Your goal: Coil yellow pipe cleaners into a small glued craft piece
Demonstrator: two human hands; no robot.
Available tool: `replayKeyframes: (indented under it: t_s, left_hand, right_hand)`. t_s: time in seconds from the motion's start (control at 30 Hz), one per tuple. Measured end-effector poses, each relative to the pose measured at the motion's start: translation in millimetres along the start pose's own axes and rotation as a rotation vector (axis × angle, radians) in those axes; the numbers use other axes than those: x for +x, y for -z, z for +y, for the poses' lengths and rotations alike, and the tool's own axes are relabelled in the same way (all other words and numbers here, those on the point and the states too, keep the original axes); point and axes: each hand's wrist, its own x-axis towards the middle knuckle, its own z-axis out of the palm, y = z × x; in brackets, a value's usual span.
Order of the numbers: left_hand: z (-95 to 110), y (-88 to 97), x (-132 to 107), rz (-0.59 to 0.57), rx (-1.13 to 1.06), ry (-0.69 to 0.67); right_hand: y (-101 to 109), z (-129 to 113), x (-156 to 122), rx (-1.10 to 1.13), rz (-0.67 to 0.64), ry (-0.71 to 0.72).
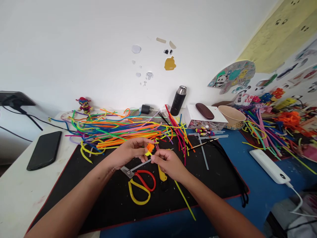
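Both of my hands meet over a black mat (203,188). My left hand (128,152) is closed on a small orange and yellow pipe cleaner piece (150,148). My right hand (168,163) pinches the same piece from the right side, fingers pressed together. Just below the hands lie scissors (140,181) with one red and one yellow handle, blades shut. A yellow-green pipe cleaner (184,200) runs out from under my right wrist toward the mat's front edge.
A big heap of coloured pipe cleaners (119,130) lies behind the hands. A black phone (44,150) is at the left, a black flask (178,100) and a white box (210,120) at the back, a paper bowl (232,117) and white power strip (268,165) right.
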Motion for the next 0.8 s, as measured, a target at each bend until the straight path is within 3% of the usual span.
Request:
replayKeyframes:
  t_s: [0.8]
  left_hand:
    - [2.5, -1.9, -1.6, 0.023, -0.024, -0.02]
  right_hand:
    - [-0.5, 3.5, 1.0, -0.01, 0.025, -0.004]
